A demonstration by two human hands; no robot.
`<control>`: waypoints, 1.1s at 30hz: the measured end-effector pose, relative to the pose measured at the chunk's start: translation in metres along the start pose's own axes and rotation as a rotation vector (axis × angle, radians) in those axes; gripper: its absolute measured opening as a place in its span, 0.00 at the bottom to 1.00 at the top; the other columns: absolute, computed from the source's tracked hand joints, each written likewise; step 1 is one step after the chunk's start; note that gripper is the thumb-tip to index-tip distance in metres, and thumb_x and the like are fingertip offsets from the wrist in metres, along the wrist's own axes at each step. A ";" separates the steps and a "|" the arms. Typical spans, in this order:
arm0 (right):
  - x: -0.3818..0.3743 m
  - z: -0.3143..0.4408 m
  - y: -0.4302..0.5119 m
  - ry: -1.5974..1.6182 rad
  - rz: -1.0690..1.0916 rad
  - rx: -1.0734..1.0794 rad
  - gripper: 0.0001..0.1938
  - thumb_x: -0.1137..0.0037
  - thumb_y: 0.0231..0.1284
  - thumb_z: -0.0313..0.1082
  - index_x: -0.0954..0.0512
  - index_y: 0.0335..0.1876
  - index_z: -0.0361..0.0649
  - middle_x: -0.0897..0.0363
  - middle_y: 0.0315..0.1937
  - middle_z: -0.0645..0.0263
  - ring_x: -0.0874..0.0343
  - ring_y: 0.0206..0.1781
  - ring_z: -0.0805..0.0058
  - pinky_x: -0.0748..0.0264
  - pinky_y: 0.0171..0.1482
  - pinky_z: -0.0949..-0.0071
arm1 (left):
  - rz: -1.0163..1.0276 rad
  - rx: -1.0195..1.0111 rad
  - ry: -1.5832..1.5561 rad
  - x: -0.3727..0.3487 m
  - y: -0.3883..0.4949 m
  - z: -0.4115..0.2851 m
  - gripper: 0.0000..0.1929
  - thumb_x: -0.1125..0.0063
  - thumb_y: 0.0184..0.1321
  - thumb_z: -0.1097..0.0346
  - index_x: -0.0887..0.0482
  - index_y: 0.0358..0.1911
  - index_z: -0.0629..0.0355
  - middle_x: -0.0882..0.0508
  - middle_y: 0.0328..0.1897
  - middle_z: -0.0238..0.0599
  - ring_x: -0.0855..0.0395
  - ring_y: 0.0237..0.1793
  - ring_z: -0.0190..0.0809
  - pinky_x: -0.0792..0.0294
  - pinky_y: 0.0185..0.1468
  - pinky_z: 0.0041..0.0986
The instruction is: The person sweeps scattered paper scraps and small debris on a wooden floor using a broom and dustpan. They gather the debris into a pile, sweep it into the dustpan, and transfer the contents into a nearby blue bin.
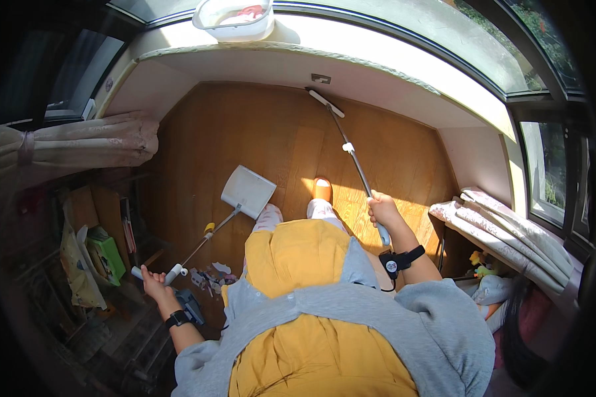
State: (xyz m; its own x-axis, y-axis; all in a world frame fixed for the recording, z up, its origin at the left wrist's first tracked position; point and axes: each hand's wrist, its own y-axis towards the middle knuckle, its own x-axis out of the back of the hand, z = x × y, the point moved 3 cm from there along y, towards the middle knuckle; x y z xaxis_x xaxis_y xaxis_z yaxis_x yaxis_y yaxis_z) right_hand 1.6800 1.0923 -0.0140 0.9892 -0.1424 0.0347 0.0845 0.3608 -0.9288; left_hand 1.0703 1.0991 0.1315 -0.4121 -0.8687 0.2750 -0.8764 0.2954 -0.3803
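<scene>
My right hand grips the light-blue end of a long metal pole. At the pole's far end, a narrow white head rests on the wooden floor by the wall below the window; whether it is a broom or a squeegee is hard to tell. On the left, my left hand is closed around the handle of a long-handled dustpan. Its white pan lies in front of my left foot, with its metal shaft slanting back to my hand. A small heap of scraps lies on the floor near that hand.
A plastic tub with cloth in it stands on the sunlit sill. Tied curtains hang at left, and folded curtain fabric covers furniture at right. Dim shelves hold a green box. An orange slipper is on my right foot.
</scene>
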 end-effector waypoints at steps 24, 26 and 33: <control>-0.246 0.096 0.065 0.116 -0.123 -0.307 0.08 0.62 0.61 0.32 0.39 0.24 0.46 0.41 0.12 0.72 0.42 0.11 0.84 0.42 0.12 0.82 | -0.111 0.129 -0.233 0.155 0.183 0.030 0.16 0.46 0.56 0.58 0.36 0.16 0.51 0.41 0.09 0.26 0.45 0.08 0.29 0.38 0.26 0.22; -0.273 0.098 0.090 0.132 -0.019 -0.276 0.09 0.62 0.60 0.30 0.39 0.23 0.45 0.42 0.12 0.72 0.42 0.11 0.83 0.41 0.13 0.82 | -0.182 0.132 -0.271 0.168 0.187 0.038 0.16 0.46 0.56 0.59 0.37 0.16 0.51 0.41 0.09 0.26 0.45 0.09 0.28 0.40 0.22 0.21; -0.414 0.107 0.083 -0.550 0.194 0.039 0.06 0.59 0.59 0.28 0.32 0.34 0.32 0.33 0.15 0.60 0.34 0.13 0.73 0.36 0.15 0.76 | -0.383 0.200 -0.347 0.189 0.183 0.064 0.17 0.45 0.56 0.59 0.37 0.16 0.51 0.41 0.10 0.26 0.43 0.10 0.29 0.43 0.19 0.21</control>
State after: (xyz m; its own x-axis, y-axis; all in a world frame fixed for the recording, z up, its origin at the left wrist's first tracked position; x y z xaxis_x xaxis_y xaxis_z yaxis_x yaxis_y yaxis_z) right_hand 1.2901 1.2796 -0.0659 0.9031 0.4251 0.0615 -0.1104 0.3681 -0.9232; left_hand 0.8474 0.9634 0.0576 0.0629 -0.9892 0.1328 -0.8690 -0.1197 -0.4802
